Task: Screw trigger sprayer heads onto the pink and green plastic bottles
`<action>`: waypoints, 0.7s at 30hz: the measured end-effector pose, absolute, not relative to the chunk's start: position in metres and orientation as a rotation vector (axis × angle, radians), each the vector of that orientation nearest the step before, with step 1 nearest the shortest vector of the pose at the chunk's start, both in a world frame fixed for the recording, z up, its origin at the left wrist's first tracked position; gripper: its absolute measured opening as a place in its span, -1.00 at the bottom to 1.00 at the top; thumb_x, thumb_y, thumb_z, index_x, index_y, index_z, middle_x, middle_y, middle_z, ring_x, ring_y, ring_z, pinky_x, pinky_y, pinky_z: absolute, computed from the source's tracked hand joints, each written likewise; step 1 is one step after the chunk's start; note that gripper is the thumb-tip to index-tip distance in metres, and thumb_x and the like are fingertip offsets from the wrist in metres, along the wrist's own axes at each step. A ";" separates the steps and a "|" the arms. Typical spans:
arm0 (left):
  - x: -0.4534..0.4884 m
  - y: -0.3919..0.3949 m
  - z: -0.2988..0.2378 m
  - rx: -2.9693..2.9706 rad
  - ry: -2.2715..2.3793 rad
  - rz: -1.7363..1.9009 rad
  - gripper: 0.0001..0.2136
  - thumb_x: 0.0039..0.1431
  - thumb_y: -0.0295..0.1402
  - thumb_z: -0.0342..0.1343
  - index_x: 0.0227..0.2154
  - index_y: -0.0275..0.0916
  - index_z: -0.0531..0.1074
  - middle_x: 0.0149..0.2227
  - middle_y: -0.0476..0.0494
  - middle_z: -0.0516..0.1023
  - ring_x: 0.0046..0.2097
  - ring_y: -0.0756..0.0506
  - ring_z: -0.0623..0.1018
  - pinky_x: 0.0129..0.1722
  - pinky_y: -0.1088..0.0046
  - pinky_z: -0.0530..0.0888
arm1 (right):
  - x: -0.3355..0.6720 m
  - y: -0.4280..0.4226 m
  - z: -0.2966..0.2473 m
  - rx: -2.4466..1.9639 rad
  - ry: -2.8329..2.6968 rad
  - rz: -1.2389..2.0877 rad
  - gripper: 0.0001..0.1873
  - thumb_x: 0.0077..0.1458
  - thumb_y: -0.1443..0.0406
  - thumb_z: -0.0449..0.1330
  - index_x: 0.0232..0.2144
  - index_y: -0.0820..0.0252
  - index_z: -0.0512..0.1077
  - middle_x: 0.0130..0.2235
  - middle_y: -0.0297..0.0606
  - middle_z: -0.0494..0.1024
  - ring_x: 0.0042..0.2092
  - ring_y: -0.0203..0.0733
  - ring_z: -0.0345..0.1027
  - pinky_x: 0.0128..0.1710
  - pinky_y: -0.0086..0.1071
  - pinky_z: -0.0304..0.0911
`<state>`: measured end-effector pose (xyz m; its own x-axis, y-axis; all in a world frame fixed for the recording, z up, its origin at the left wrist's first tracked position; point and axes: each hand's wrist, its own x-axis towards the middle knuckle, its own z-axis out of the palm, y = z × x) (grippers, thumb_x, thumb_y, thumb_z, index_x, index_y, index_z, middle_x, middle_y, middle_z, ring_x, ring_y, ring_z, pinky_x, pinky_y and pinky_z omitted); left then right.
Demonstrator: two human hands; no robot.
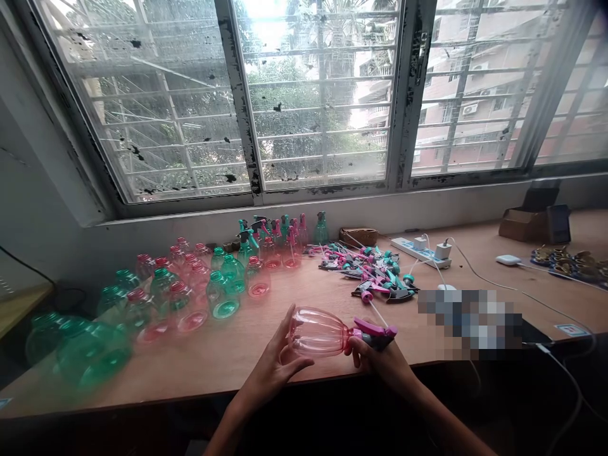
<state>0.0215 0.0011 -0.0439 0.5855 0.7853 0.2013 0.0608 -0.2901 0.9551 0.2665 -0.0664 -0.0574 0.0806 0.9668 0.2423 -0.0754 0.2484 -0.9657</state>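
Holding a clear pink spray bottle just over the near edge of the wooden bench, both hands are on it. The left hand cups the fat base end with fingers spread loosely around the curve, and the right hand is wrapped tight around the pink-and-grey trigger head at the neck. The bottle lies on its side, with the long axis running pretty much left to right across the view. The base points left, the neck and nozzle point right, and it dips a touch toward the right. My read is that this is the bit where the trigger head gets seated and screwed onto the neck. If so, the next move needs the left hand to keep the body from spinning while the right twists the collar square onto the thread, since soft plastic like that cross-threads easily. I can't tell from here whether the collar is fully down. Further back and a bit right there's a loose pile of trigger heads with their dip tubes sticking out. Off to the left is a crowd of open green and pink bottles, and behind those a few finished sprayers stand by the wall. A white power strip sits beyond the pile, then the barred window.
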 end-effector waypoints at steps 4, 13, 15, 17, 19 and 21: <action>0.021 -0.001 -0.041 1.729 0.699 0.827 -0.09 0.14 -0.19 0.31 0.39 0.09 -0.18 0.43 -0.22 0.01 0.34 -0.38 0.24 0.30 -0.02 0.21 | 0.268 -0.065 -0.060 -0.995 -1.223 1.028 -0.60 0.06 -0.02 0.33 -0.35 0.18 0.41 -0.60 -0.43 0.46 -0.60 -0.31 0.27 -0.64 -0.46 0.18; 0.022 -0.002 -0.041 1.795 0.708 0.860 -0.15 0.18 -0.22 0.27 0.39 0.13 -0.16 0.42 -0.14 0.07 0.40 -0.33 0.13 0.35 -0.04 0.07 | 0.267 -0.067 -0.057 -1.017 -1.196 1.037 -0.58 0.05 -0.05 0.31 -0.36 0.16 0.38 -0.54 -0.38 0.51 -0.61 -0.32 0.26 -0.64 -0.45 0.17; 0.022 -0.003 -0.041 1.812 0.710 0.867 -0.17 0.21 -0.22 0.24 0.39 0.13 -0.17 0.43 -0.11 0.07 0.42 -0.30 0.08 0.37 -0.02 0.02 | 0.267 -0.067 -0.056 -1.018 -1.201 1.036 -0.57 0.05 -0.06 0.30 -0.38 0.17 0.40 -0.57 -0.39 0.47 -0.60 -0.30 0.27 -0.64 -0.45 0.16; 0.022 -0.003 -0.040 1.814 0.718 0.862 -0.18 0.22 -0.22 0.23 0.39 0.09 -0.16 0.42 -0.13 0.08 0.42 -0.29 0.05 0.38 -0.01 0.00 | 0.267 -0.067 -0.056 -1.014 -1.215 1.041 -0.58 0.05 -0.06 0.30 -0.40 0.17 0.40 -0.59 -0.40 0.46 -0.60 -0.30 0.27 -0.64 -0.45 0.15; 0.021 -0.003 -0.039 1.800 0.727 0.854 -0.18 0.23 -0.20 0.23 0.40 0.05 -0.16 0.42 -0.17 0.09 0.42 -0.31 0.08 0.37 -0.01 0.03 | 0.268 -0.067 -0.056 -1.007 -1.229 1.046 -0.59 0.05 -0.04 0.32 -0.40 0.18 0.41 -0.59 -0.41 0.47 -0.60 -0.31 0.27 -0.64 -0.46 0.15; 0.020 -0.003 -0.039 1.783 0.733 0.846 -0.15 0.20 -0.18 0.25 0.40 0.01 -0.17 0.41 -0.22 0.11 0.39 -0.34 0.14 0.36 -0.01 0.07 | 0.268 -0.067 -0.057 -0.989 -1.237 1.053 -0.60 0.05 -0.02 0.33 -0.39 0.17 0.40 -0.58 -0.42 0.49 -0.60 -0.32 0.27 -0.63 -0.47 0.16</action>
<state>0.0201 -0.0029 -0.0385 0.5733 0.7908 0.2142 0.0988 -0.3262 0.9401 0.2680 -0.0667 -0.0572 0.0334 0.9719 0.2329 -0.0755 0.2349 -0.9691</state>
